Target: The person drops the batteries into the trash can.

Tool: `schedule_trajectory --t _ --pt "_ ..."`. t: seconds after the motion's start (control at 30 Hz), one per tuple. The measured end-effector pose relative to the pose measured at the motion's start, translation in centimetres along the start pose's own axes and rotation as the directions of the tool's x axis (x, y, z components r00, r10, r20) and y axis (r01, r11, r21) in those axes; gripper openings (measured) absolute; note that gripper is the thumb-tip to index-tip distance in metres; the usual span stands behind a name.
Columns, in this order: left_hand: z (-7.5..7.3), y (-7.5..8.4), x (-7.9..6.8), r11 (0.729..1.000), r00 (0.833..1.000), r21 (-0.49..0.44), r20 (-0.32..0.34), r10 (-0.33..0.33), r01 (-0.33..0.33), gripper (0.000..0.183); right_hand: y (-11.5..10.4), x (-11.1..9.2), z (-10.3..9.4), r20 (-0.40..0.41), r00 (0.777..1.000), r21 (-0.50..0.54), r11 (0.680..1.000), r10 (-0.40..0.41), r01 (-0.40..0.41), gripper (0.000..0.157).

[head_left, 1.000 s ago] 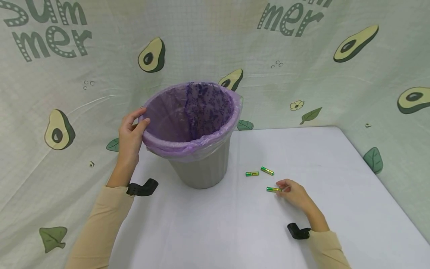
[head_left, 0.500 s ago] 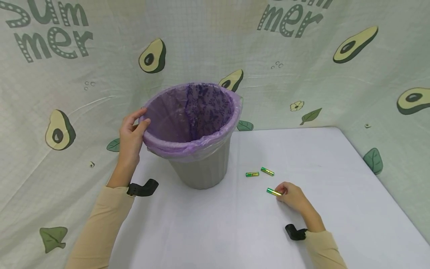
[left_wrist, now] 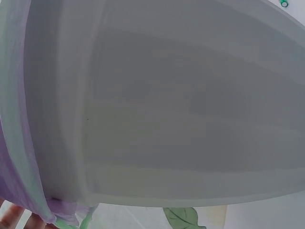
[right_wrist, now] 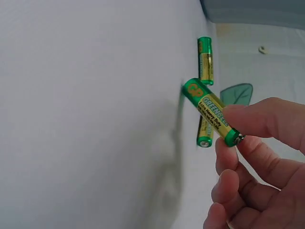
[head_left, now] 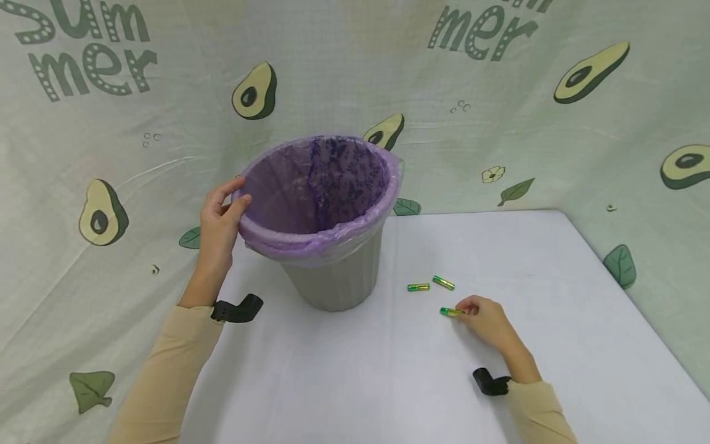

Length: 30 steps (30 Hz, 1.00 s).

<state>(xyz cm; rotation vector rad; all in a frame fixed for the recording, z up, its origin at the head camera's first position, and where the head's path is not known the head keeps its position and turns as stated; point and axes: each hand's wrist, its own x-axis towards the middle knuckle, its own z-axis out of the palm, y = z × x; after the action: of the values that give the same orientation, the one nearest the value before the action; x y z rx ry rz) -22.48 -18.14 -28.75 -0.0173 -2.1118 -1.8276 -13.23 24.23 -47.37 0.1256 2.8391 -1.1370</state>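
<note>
A grey trash bin stands on the white table, lined with a purple bag folded over its rim. My left hand grips the bin's left rim through the bag. In the left wrist view the bin's grey side fills most of the picture, and only some fingertips show at the lower left corner. To the bin's right, my right hand pinches a green and gold battery by its terminal end, between thumb and fingers. Beyond it lie two more batteries, one nearer the bin and one farther right.
A pale cloth printed with avocados and leaves hangs behind the table and along its sides. The white tabletop reaches toward me. A black wrist mount sits on the left wrist, and another mount on the right.
The battery in my right hand tilted down toward the hand half a second ago and is now closer to level. My left hand and the bin have stayed put.
</note>
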Motion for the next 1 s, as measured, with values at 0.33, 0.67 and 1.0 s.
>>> schedule_trajectory --t 0.33,0.67,1.0 --pt "0.0 0.0 -0.1 1.000 1.000 -0.023 0.004 -0.011 0.012 0.039 -2.2 0.1 -1.6 -0.087 0.992 -0.033 0.995 -0.094 0.091 0.018" --pt "0.0 0.0 0.0 1.000 1.000 -0.003 0.012 -0.017 0.017 0.040 -6.2 0.2 -3.8 -0.171 0.958 -0.041 0.973 -0.229 0.226 0.017" --pt "0.0 -0.1 0.1 1.000 1.000 0.000 0.008 -0.009 0.009 0.040 -12.0 0.0 -6.0 -0.282 0.877 -0.024 0.917 -0.389 0.399 0.014"
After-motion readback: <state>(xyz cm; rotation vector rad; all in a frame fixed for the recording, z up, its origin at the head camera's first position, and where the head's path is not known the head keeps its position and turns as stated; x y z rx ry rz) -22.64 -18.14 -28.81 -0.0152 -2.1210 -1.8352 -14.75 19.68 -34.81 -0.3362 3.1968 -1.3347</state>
